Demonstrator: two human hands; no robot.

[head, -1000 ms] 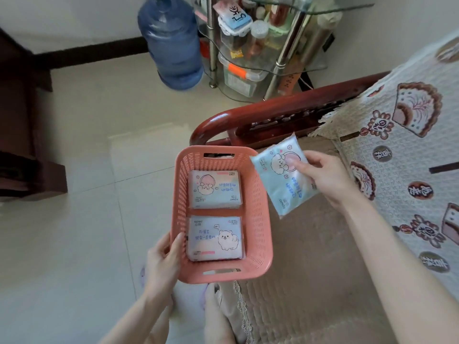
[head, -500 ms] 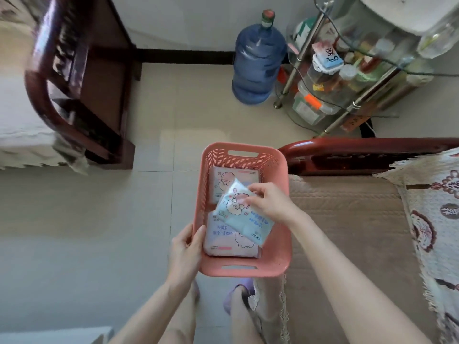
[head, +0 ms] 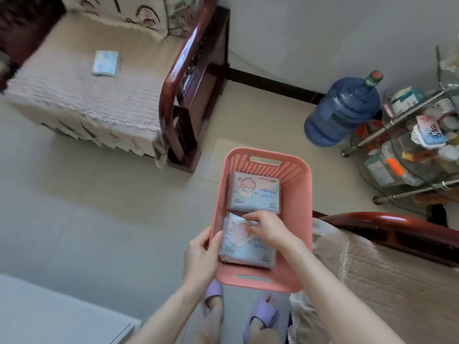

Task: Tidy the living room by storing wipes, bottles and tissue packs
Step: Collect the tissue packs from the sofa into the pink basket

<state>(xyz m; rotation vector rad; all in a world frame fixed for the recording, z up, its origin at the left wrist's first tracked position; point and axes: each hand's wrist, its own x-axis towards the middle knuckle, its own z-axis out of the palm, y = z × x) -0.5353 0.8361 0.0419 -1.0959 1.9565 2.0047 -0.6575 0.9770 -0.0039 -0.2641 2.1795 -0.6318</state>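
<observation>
I hold a pink plastic basket over the floor. My left hand grips its left rim, thumb inside. Two tissue packs lie flat in it: a far pack with a pink cartoon print and a near pack. My right hand reaches into the basket, and its fingers pinch the near pack's upper edge. Whatever lies under the near pack is hidden. Another light-blue tissue pack lies on the seat of the wooden chair at the upper left.
A large blue water jug stands on the floor by the wall. Beside it, a glass shelf unit holds bottles and boxes. A covered sofa is at my right, a white surface at the lower left.
My right hand carried the light-blue pack from beside the sofa into the basket and laid it on the near pack. My view swung left, bringing the far chair in.
</observation>
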